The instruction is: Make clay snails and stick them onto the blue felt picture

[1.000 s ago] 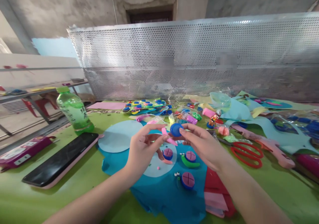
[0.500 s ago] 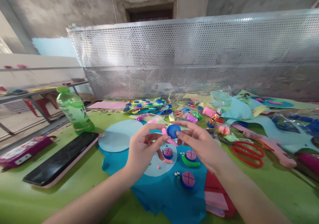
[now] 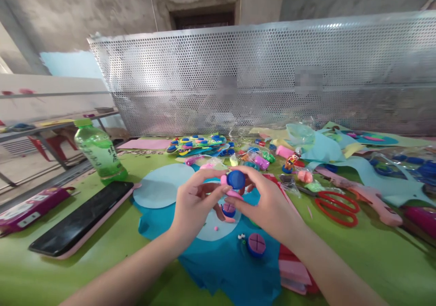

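Observation:
A blue bottle cap (image 3: pixel 235 179) is held up above the paper, set against a curved pink clay strip (image 3: pixel 234 194). My left hand (image 3: pixel 194 199) pinches the strip at its left side between thumb and fingers. With its fingers behind the cap and its thumb at the strip's lower right end, my right hand (image 3: pixel 269 201) grips the pair. Below them, a cap with a cross-scored pink top (image 3: pixel 229 209) rests on a pale paper circle (image 3: pixel 211 231). A similar pink-topped cap (image 3: pixel 256 244) with small eyes lies on the blue sheet (image 3: pixel 218 265).
At left stand a green drink bottle (image 3: pixel 100 151), a phone (image 3: pixel 83 217) and a purple case (image 3: pixel 34 208). Red-handled scissors (image 3: pixel 337 208) lie at right, near a small figurine (image 3: pixel 291 163). Finished cap pieces (image 3: pixel 199 145) pile up before a perforated metal panel (image 3: pixel 204 83).
My right thumb has moved from the cap's face down to the pink strip. The right hand has shifted slightly left, now covering the green clay piece. My left hand keeps its pinch.

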`<state>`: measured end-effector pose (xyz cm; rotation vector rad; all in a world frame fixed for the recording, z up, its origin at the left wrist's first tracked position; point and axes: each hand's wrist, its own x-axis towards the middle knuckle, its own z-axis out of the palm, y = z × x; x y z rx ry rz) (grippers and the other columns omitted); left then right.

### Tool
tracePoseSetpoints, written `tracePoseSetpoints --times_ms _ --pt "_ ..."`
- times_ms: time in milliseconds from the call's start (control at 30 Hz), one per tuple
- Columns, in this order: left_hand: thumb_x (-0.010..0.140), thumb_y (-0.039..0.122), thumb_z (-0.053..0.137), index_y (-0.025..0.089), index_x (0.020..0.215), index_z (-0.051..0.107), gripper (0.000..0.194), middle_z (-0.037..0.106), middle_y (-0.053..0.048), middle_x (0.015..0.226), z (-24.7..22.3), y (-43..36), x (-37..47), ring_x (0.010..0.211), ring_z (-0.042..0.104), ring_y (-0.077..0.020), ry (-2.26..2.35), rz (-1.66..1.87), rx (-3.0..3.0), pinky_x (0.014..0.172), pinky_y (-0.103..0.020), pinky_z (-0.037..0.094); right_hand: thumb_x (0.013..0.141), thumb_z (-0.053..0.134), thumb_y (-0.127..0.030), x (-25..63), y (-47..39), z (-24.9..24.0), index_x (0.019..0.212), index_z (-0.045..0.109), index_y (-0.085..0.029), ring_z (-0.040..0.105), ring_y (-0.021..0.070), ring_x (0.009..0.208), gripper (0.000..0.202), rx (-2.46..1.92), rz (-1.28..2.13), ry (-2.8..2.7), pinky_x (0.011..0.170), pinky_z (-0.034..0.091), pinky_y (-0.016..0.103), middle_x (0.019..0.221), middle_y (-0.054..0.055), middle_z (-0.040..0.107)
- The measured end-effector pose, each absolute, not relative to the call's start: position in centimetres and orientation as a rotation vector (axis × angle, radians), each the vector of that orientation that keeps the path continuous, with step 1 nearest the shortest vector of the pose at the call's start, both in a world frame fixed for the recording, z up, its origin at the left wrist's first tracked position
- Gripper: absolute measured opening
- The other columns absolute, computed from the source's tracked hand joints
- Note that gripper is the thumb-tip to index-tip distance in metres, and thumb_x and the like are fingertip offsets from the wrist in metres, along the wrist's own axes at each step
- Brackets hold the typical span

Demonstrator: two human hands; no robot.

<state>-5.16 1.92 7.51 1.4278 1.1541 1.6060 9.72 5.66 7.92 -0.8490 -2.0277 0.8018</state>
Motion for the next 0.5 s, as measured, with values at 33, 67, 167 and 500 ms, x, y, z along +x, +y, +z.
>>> tracePoseSetpoints --times_ms 33,67,167,500 --pt "0.071 0.020 0.065 0.017 0.087 0.060 0.017 0.066 -0.001 0.077 7.49 1.90 -5.14 0.034 0.055 -0.0095 1.147 1.604 1.426 0.029 -0.022 0.050 0.075 0.063 -0.035 9.73 5.62 7.91 0.109 0.051 -0.027 0.057 0.0199 0.081 0.037 -0.841 0.783 -2.030 0.068 0.048 0.030 0.096 0.003 0.061" --pt "0.071 0.021 0.065 0.017 0.087 0.060 0.018 0.066 -0.001 0.077 7.47 1.88 -5.14 0.034 0.056 -0.0097 1.142 1.599 1.423 0.029 -0.022 0.050 0.076 0.061 -0.035 9.74 5.59 7.90 0.110 0.051 -0.027 0.057 0.0203 0.083 0.036 -0.830 0.766 -2.033 0.068 0.048 0.030 0.098 0.003 0.062" --pt "0.074 0.024 0.062 0.017 0.091 0.060 0.018 0.067 0.000 0.073 7.44 1.84 -5.23 0.036 0.057 -0.0103 1.135 1.571 1.410 0.030 -0.021 0.050 0.078 0.059 -0.035 9.74 5.58 7.85 0.111 0.050 -0.028 0.057 0.0216 0.091 0.035 -0.783 0.731 -2.022 0.071 0.048 0.030 0.105 0.003 0.061" --pt "0.083 0.040 0.049 0.018 0.088 0.053 0.023 0.057 0.003 0.057 7.10 2.07 -5.17 0.045 0.057 -0.0119 1.106 1.500 1.360 0.028 -0.017 0.040 0.073 0.064 -0.041 10.02 6.06 7.85 0.106 0.054 -0.027 0.058 0.0217 0.089 0.037 -0.772 0.738 -1.936 0.076 0.047 0.033 0.107 0.004 0.062"
